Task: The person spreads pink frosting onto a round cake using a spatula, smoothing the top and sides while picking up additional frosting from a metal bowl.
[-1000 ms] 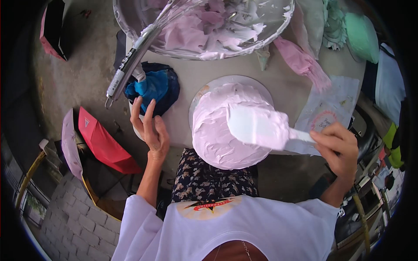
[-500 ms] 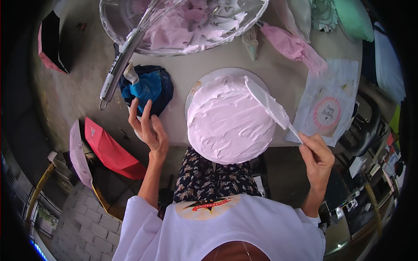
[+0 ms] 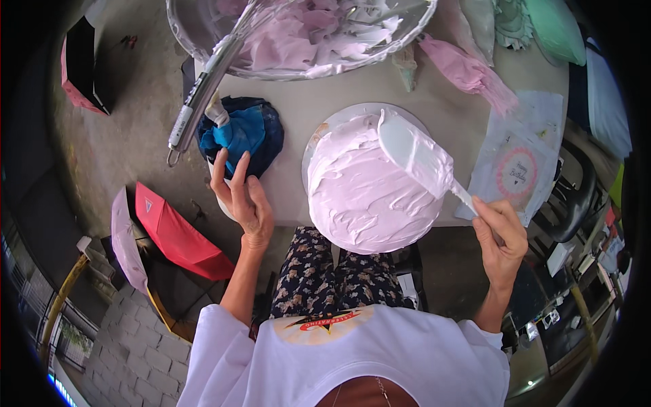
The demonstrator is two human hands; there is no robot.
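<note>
A round cake (image 3: 369, 197) covered in pale pink-lilac frosting stands on a round white board (image 3: 319, 132) near the table's front edge. The frosting on top is ridged with stroke marks. My right hand (image 3: 500, 234) pinches the thin handle of a white spatula (image 3: 415, 150). Its frosting-smeared blade lies over the right part of the cake top, broad face showing. To the left of the cake, my left hand (image 3: 245, 205) holds nothing, its fingers apart. Those fingertips are beside a bundled blue cloth (image 3: 244, 136); whether they touch it I cannot tell.
A large bowl (image 3: 298, 73) of pink and white frosting stands at the back, a whisk (image 3: 210, 81) leaning over its rim. Pink piping bags (image 3: 468, 74) lie back right. A paper sheet with a round pink-rimmed topper (image 3: 517, 173) lies right. Open umbrellas (image 3: 178, 234) rest on the floor left.
The spatula blade has turned, so more of its flat face shows over the cake. The table and everything on it appear slightly further right in the view. My left hand stays by the blue cloth.
</note>
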